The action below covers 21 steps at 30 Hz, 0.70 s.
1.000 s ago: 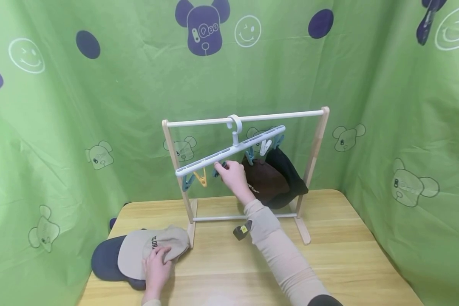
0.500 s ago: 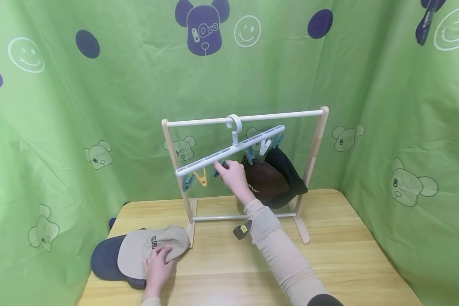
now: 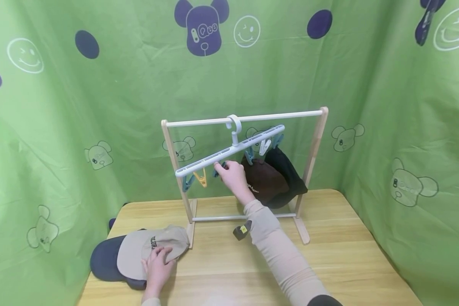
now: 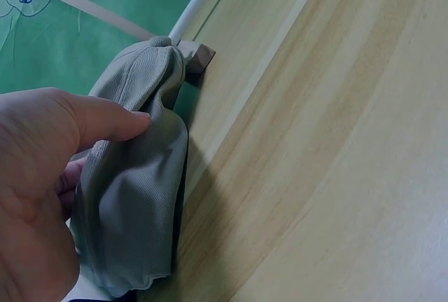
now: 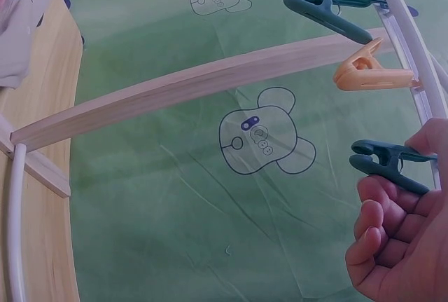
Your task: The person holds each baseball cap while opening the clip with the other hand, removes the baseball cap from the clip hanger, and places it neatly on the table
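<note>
- Two hands grasp things: the left hand [image 3: 158, 268] pinches the beige cap [image 3: 164, 239] lying on the table [image 3: 348, 238]; the right hand [image 3: 234, 179] pinches a dark green clip [image 5: 378, 167] on the hanger [image 3: 233, 149].
- Three clips on the hanger's right half have a brown cap [image 3: 265, 180] and black cloth [image 3: 284, 168] hanging under them.
- Navy brim [image 3: 106, 260], beside the beige cap, juts past the table's left edge.
- Tabletop spreads from the rack [image 3: 315, 148] rightward to the green curtain [image 3: 409, 127].
</note>
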Tool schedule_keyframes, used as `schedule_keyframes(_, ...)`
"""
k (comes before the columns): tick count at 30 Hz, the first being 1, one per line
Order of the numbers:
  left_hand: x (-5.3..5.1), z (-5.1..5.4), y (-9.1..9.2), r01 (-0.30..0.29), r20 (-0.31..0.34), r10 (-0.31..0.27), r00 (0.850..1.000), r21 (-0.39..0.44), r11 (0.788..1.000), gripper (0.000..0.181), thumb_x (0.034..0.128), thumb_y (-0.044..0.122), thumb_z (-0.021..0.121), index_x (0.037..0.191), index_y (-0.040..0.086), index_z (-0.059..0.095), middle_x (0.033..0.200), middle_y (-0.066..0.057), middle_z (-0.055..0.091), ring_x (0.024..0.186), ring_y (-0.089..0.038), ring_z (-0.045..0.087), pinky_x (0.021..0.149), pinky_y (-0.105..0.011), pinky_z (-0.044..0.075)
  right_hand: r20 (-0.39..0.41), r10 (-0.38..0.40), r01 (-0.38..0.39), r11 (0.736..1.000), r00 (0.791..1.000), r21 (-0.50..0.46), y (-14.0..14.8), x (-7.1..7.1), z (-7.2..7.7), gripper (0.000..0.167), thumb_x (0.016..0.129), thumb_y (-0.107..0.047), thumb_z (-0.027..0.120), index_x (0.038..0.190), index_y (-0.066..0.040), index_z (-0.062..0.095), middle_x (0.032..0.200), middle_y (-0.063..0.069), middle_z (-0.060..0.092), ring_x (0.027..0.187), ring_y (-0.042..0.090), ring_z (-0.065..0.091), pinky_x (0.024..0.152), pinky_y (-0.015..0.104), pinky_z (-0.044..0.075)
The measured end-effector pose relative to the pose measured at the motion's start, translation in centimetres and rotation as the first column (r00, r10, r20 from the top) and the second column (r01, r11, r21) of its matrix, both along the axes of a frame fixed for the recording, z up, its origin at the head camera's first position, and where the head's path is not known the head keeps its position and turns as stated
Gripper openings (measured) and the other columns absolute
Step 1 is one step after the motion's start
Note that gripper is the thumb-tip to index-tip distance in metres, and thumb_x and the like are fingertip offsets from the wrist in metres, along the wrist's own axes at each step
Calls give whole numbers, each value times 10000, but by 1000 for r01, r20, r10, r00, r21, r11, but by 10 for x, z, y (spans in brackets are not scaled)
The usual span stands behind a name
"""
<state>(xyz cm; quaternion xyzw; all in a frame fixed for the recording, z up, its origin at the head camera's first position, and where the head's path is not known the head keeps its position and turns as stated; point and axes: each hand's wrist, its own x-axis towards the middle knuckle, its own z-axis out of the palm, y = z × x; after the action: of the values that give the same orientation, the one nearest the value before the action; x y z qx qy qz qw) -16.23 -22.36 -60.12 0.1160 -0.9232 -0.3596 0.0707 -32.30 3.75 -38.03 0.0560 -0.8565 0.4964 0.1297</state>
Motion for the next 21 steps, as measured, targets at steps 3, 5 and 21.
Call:
schedule_keyframes(3, 0, 1, 0, 0, 15, 0, 1000, -1, 1000, 405, 817, 145, 711, 1209, 67, 646, 1404, -235, 458, 1356, -506, 325, 1114, -730, -86, -7, -2, 2, 1000, 1000, 0, 0, -1, -1, 433, 891, -448, 589, 589, -147, 517, 540, 10, 601, 485, 159, 505, 484, 267, 382)
schedule_keyframes(5, 1, 2, 0, 0, 25, 0, 1000, 4, 1000, 407, 824, 147, 705, 1217, 68, 641, 1414, -233, 447, 1366, -502, 310, 1115, -727, -95, -12, -2, 2, 1000, 1000, -1, 0, -1, -2, 432, 892, -446, 589, 590, -145, 520, 539, 12, 602, 482, 160, 503, 485, 268, 381)
schedule_keyframes(21, 4, 12, 3, -3, 26, 3, 1000, -10, 1000, 417, 838, 205, 718, 1236, 109, 639, 1445, -222, 440, 1369, -504, 319, 1104, -752, -34, -23, -9, 9, 1000, 1000, 15, 0, -2, -2, 430, 894, -442, 589, 592, -142, 524, 535, 15, 603, 482, 166, 503, 490, 270, 380)
